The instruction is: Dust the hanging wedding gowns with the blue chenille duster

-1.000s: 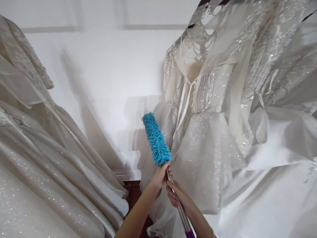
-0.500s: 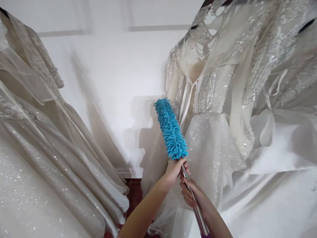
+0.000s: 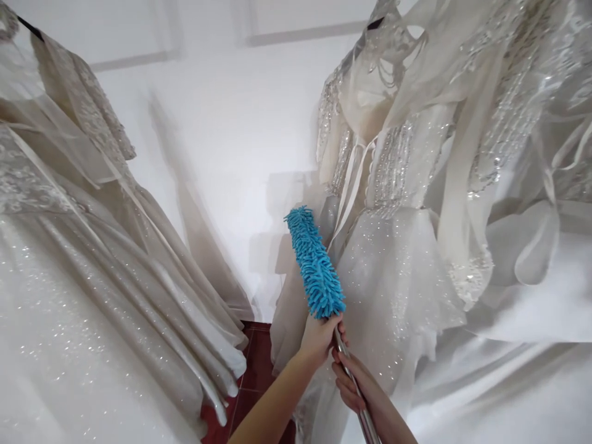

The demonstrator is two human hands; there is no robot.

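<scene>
Sparkly gowns [image 3: 416, 259] hang right and more gowns [image 3: 83, 259] left, a bare wall gap [image 3: 217, 154] between them. The blue duster [image 3: 315, 264] tilts up, touching the right skirt's edge. Left hand [image 3: 319, 339] grips just under its head; right hand [image 3: 356, 385] clasps the metal pole [image 3: 363, 410] below

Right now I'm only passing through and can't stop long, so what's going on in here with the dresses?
A person holds a duster with both hands: the left hand grips just under the blue fluffy head, the right hand lower on the metal handle. The head points up beside the sparkly skirt of a white dress hanging on the right. More pale dresses hang on the left, with red floor between them.
</scene>
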